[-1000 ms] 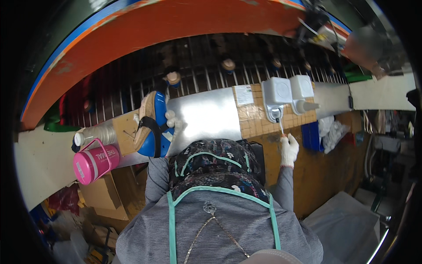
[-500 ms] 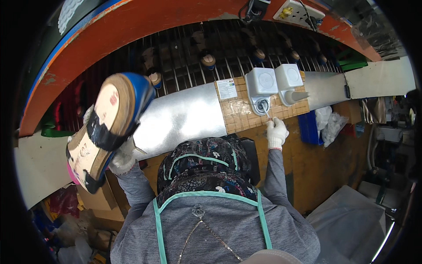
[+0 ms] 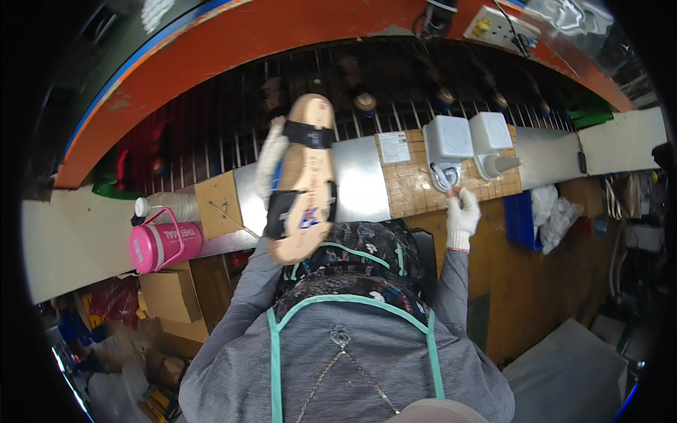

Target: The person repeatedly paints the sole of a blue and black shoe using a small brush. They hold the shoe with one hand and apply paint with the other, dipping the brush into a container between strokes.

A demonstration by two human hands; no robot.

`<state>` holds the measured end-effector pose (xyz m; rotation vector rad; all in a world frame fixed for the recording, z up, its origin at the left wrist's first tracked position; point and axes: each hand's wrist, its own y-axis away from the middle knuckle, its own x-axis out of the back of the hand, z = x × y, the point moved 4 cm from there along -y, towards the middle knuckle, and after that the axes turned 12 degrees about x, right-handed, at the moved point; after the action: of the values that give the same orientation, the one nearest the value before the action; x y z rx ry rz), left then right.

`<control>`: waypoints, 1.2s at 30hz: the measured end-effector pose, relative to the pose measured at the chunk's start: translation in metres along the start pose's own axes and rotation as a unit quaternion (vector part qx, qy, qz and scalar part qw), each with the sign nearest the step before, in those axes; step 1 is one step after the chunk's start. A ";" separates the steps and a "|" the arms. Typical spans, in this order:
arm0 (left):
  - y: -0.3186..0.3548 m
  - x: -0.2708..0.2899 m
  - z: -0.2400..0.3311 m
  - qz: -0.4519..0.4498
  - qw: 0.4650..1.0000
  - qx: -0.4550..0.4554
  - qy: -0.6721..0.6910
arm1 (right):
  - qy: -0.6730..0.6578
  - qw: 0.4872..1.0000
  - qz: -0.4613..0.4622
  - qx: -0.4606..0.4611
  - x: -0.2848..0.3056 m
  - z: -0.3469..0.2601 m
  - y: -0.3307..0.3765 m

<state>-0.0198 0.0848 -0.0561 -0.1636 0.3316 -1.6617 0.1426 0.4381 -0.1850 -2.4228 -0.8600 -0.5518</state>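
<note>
- While the white-gloved left hand (image 3: 270,166) grasps a shoe (image 3: 310,169) along its left side, the fingers are partly hidden behind it.
- Held upright in view just right of those fingers, the shoe turns a pale, handwritten-on face to the camera, two black bands crossing it and a sliver of blue showing beside the glove.
- Well apart to the right, the gloved right hand (image 3: 462,217) closes its fingers on a thin stick (image 3: 453,191), which points at the nearer white container; its tip is hard to make out.
- Just beyond the right fingers stand two white containers, one at left (image 3: 449,137) and one at right (image 3: 491,132), on a brown mat (image 3: 409,199) with a paper label (image 3: 394,146).
- Between the two hands stretches a bare metal stretch of the surface (image 3: 361,180).
- Left of the left fingers, a square of cardboard (image 3: 215,201) lies near a clear bottle (image 3: 175,206) and a pink jug (image 3: 163,244).
- Beyond both sets of fingers, a dark rack (image 3: 407,113) of rods carries more shoes (image 3: 364,103).
- Right of the right fingers sit a blue bin (image 3: 520,218) and white bags (image 3: 558,220).
</note>
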 end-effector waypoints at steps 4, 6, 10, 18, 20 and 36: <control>-0.017 -0.006 0.000 0.010 0.974 -0.203 -0.101 | 0.071 0.936 0.055 0.341 0.023 -0.139 -0.037; -0.028 -0.009 0.010 0.046 0.949 -0.282 -0.132 | 0.076 0.935 0.054 0.343 0.029 -0.194 -0.033; -0.026 -0.005 0.037 0.081 0.926 -0.322 -0.181 | -0.199 0.932 -0.039 0.299 0.010 -0.257 -0.017; -0.007 0.026 0.069 0.064 0.887 -0.361 -0.280 | -0.248 0.934 -0.134 0.219 -0.041 -0.293 0.000; -0.003 0.033 0.074 0.070 0.879 -0.372 -0.290 | -0.217 0.935 -0.115 0.257 -0.044 -0.301 -0.009; -0.007 0.053 0.095 0.087 0.852 -0.384 -0.346 | -0.060 0.870 -0.078 0.483 -0.033 -0.338 -0.024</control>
<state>-0.0044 0.0213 0.0317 -1.2637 0.4207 -1.1059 0.0352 0.2429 0.0722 -1.4750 -1.0546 0.0225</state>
